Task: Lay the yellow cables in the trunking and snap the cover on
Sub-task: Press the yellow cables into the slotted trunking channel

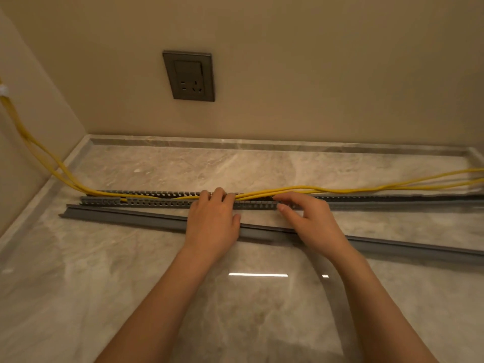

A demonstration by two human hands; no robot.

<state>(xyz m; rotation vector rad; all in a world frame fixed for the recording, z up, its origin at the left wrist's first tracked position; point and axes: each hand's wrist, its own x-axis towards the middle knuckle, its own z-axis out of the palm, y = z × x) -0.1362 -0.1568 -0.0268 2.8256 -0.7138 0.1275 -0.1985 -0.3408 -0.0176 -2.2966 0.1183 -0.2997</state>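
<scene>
While cables (340, 190) lie partly in trunking (157, 203), cover (125, 217) alongside, socket (189, 76) behind.

- Left grip (212, 218) curls its fingers onto the yellow cables (301, 190) in the slotted grey trunking (157, 203).
- Right grip (311, 221), just to its right, pinches the trunking's near wall.
- The cover (131, 217) lies nearer, on the marble floor (235, 297).

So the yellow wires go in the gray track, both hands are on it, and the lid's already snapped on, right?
No: the head view shows the cover lying loose on the floor beside the trunking, not snapped on. The yellow cables do run into it, with left hand and right hand on it.
</scene>
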